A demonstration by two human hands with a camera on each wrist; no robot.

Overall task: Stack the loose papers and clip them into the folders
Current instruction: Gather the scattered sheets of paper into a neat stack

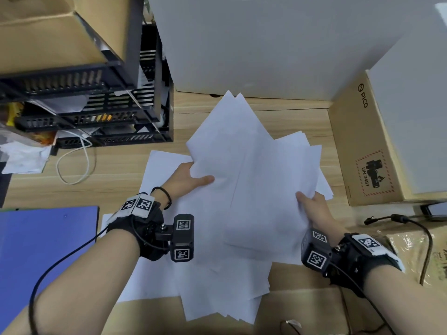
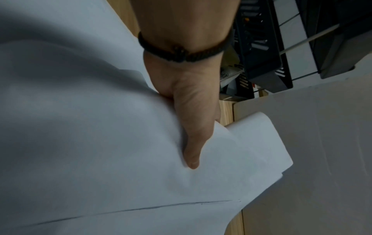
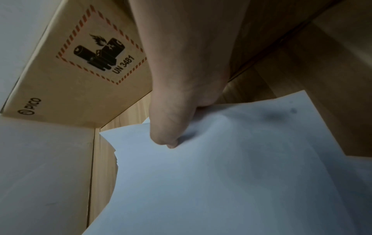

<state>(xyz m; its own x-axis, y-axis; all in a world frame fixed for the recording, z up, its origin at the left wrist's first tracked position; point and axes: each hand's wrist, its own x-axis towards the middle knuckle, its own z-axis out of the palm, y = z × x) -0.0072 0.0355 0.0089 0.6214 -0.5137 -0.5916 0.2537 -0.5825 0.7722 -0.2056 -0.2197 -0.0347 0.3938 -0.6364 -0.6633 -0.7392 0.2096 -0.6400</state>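
Note:
A fanned, uneven bundle of white papers (image 1: 254, 180) is lifted over the wooden desk between both hands. My left hand (image 1: 191, 177) pinches its left edge, thumb on top and fingers hidden underneath; the left wrist view shows the thumb (image 2: 193, 143) pressed into the sheets (image 2: 100, 143). My right hand (image 1: 312, 206) pinches the right edge the same way, its thumb (image 3: 169, 132) on the paper (image 3: 231, 174). More loose sheets (image 1: 217, 293) lie flat beneath. A blue folder (image 1: 46, 250) lies shut at the left.
A black wire rack (image 1: 96, 112) holding cardboard stands at the back left, with a white cable (image 1: 72, 165) beside it. A large white box (image 1: 266, 44) is behind the papers. A brown PICO carton (image 1: 362, 146) sits on the right, a black cable (image 1: 411, 226) in front of it.

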